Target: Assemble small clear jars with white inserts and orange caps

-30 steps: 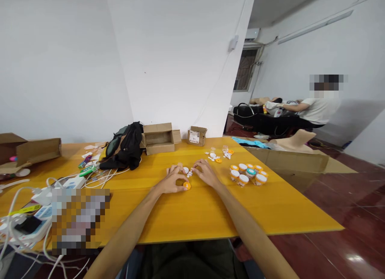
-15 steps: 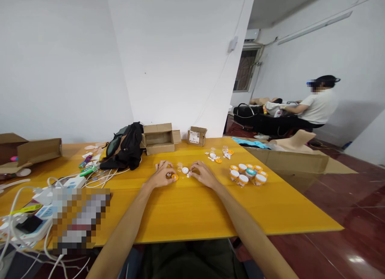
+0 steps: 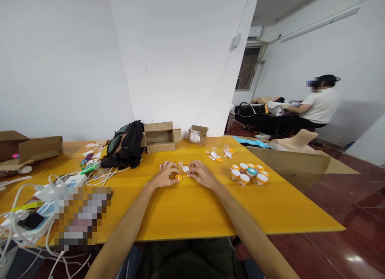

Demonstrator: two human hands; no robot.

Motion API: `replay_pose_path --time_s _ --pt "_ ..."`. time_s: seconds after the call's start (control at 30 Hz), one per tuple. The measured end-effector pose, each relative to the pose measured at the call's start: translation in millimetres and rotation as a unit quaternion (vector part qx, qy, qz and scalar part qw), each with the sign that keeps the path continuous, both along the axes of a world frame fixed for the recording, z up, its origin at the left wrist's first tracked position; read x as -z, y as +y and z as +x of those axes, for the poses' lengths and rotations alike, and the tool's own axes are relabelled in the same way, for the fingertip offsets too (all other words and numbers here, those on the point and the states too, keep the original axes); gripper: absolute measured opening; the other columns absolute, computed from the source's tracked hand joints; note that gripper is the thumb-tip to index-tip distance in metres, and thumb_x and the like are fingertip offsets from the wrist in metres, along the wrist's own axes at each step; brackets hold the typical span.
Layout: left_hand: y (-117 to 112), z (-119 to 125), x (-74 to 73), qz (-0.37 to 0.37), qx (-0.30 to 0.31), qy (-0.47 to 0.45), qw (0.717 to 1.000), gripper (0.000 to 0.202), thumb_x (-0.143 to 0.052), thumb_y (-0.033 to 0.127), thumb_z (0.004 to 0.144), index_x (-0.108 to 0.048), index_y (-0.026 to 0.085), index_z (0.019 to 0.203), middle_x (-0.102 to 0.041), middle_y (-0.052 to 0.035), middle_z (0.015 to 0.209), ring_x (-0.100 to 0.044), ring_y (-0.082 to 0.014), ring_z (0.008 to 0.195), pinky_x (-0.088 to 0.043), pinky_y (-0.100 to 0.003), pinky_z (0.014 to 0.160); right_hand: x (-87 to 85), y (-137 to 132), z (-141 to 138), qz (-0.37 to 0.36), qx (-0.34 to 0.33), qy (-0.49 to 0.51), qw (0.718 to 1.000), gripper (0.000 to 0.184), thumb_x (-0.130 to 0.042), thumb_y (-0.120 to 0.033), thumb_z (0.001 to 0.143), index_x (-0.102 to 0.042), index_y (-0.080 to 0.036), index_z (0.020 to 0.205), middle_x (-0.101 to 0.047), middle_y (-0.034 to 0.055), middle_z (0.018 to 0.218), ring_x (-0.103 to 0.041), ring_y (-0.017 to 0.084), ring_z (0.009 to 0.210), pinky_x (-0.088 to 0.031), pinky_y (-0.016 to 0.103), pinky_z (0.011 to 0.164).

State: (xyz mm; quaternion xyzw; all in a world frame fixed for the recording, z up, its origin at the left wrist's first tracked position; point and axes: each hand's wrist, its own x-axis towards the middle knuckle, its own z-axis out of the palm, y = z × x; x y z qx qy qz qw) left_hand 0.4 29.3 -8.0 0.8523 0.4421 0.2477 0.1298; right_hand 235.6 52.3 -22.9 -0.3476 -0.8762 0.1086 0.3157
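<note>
My left hand [image 3: 166, 174] is curled low over the table, its thumb and fingers closed around the edge of a small orange lid [image 3: 179, 177]. Just right of that lid is a round white lid [image 3: 186, 169], with a small clear plastic jar [image 3: 180, 165] behind it. My right hand [image 3: 201, 173] rests at the white lid's right side with bent fingers. At its thumb tip is a tiny white piece [image 3: 188, 174], apparently pinched; the fingers partly hide it.
Several clear jars with orange, white and teal lids [image 3: 248, 174] stand to the right. Loose lids and white pieces [image 3: 219, 159] lie farther back. Cardboard boxes [image 3: 159, 136], a black bag [image 3: 131, 148] and power strips [image 3: 39, 227] with cables are leftward. A person [image 3: 320, 100] sits beyond.
Both hands have moved slightly inward, nearer the white lid. The orange lid has shifted a little right with my left hand. Small white pieces near both hands are now less visible.
</note>
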Motion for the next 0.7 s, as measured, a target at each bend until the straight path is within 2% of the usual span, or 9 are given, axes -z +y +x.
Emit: replay_pose_path --time_s 0.27,0.5,0.7 --pt "-6.6 9.0 -3.3 0.000 -0.003 -0.009 1.000 0.027 -0.067 0.033 0.078 -0.070 0.035 0.104 -0.057 -0.0035 0.118 -0.043 -0.0275 0.113 -0.033 -0.045 0.099 -0.6 -0.5 -2.1 0.000 0.001 -0.018 1.000 0.011 -0.062 -0.020 0.087 -0.071 -0.025 0.085 -0.060 0.0072 0.108 -0.054 0.024 0.101 -0.045 0.041 0.090" --pt "-11.0 28.7 -3.4 0.045 -0.010 0.003 0.999 0.021 -0.066 0.032 0.080 -0.071 0.029 0.101 -0.057 -0.0060 0.116 -0.043 -0.0275 0.109 -0.034 -0.043 0.094 -0.2 -0.1 -1.9 0.014 0.001 -0.014 1.000 0.014 -0.061 -0.013 0.086 -0.070 -0.024 0.083 -0.060 0.0064 0.107 -0.055 0.022 0.100 -0.046 0.039 0.089" --pt "-14.2 34.4 -4.5 0.080 -0.021 0.032 0.996 0.021 -0.063 0.024 0.082 -0.070 0.025 0.103 -0.057 -0.0070 0.112 -0.043 -0.0260 0.105 -0.034 -0.041 0.091 3.8 3.6 -0.5 0.047 0.015 0.002 0.999 0.015 -0.058 -0.012 0.087 -0.069 -0.023 0.083 -0.061 0.0069 0.102 -0.055 0.022 0.097 -0.047 0.038 0.087"
